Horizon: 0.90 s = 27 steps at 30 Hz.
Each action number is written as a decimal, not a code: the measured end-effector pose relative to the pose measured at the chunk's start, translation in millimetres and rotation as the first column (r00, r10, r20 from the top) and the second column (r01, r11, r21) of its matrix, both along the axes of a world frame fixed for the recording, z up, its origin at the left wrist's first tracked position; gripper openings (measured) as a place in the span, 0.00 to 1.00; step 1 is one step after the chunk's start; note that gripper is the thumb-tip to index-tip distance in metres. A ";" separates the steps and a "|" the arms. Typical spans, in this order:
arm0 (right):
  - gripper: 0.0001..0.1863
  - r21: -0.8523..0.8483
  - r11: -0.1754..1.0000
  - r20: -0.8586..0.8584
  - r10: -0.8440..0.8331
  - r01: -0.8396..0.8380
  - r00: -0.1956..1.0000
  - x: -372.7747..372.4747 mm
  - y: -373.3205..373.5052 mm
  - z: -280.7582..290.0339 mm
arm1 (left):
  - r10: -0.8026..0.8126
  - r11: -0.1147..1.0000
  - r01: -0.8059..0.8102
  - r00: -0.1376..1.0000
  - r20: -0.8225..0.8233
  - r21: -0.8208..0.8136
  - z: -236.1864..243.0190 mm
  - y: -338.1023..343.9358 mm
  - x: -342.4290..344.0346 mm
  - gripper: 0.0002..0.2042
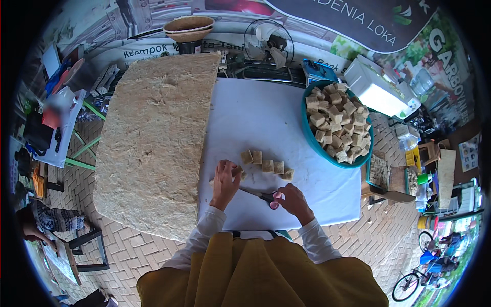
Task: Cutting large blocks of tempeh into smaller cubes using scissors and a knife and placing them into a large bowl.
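My right hand (294, 202) is closed on the pink handles of a pair of scissors (268, 197), whose blades point left toward my other hand. Bent over a tan fibrous block (237, 172) on the white-covered table (250, 112), my left hand (224, 183) has its fingers and thumb around it and hides part of it. Just beyond my hands, several cut fibrous cubes (267, 166) lie in a loose row. To the left, a large thick slab (153, 138) of similar matted fibre covers that side of the table.
A teal basin (309, 134) heaped with fibrous cubes (340, 120) stands at the far right of the table. Behind the table are a fan (269, 43), woven bowls (188, 28) and a blue scale (319, 71). A person (53, 220) is at the left edge.
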State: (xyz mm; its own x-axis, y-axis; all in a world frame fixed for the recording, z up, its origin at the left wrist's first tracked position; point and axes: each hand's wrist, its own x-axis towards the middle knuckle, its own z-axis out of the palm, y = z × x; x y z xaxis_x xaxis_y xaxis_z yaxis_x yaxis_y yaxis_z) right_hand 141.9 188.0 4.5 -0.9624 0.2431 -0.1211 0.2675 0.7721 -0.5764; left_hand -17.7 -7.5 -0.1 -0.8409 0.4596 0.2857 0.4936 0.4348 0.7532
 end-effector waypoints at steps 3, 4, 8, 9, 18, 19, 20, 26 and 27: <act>0.16 0.078 0.996 -0.124 -0.028 0.038 0.992 -11.2 7.4 5.6 | 0.013 1.000 -0.013 1.000 -0.027 0.001 1.5 0.5 2.0 0.20; 0.18 0.122 0.989 -0.303 -0.043 0.083 0.952 -16.4 9.0 10.4 | 0.005 1.000 -0.005 0.998 -0.062 0.000 2.8 1.6 3.4 0.23; 0.30 0.277 0.946 -0.232 -0.105 0.169 0.967 -41.6 10.2 33.5 | 0.051 0.993 -0.061 0.994 -0.098 -0.098 14.4 11.0 14.4 0.32; 0.34 0.264 0.954 -0.176 -0.099 0.144 0.979 -46.4 11.1 33.4 | 0.052 0.985 -0.057 0.998 -0.031 -0.166 19.5 14.9 17.2 0.36; 0.28 0.335 0.939 -0.065 -0.063 0.081 0.996 -60.8 19.3 7.2 | 0.011 0.923 -0.043 0.996 -0.084 -0.382 26.2 51.1 14.5 0.40; 0.27 0.339 0.938 -0.060 -0.062 0.079 0.996 -60.1 20.7 6.9 | -0.004 0.908 -0.033 0.996 -0.088 -0.418 26.5 56.0 15.1 0.39; 0.27 0.342 0.936 -0.061 -0.069 0.086 0.996 -59.3 21.7 6.4 | -0.010 0.909 -0.028 0.996 -0.089 -0.415 25.8 60.0 16.2 0.39; 0.26 0.295 0.951 -0.124 -0.053 0.087 0.991 -50.9 29.0 19.5 | -0.054 0.880 -0.056 0.975 -0.217 -0.471 10.8 74.6 13.0 0.24; 0.26 0.295 0.951 -0.126 -0.056 0.091 0.990 -47.9 32.6 27.3 | -0.058 0.871 -0.069 0.968 -0.243 -0.486 9.0 76.2 11.5 0.22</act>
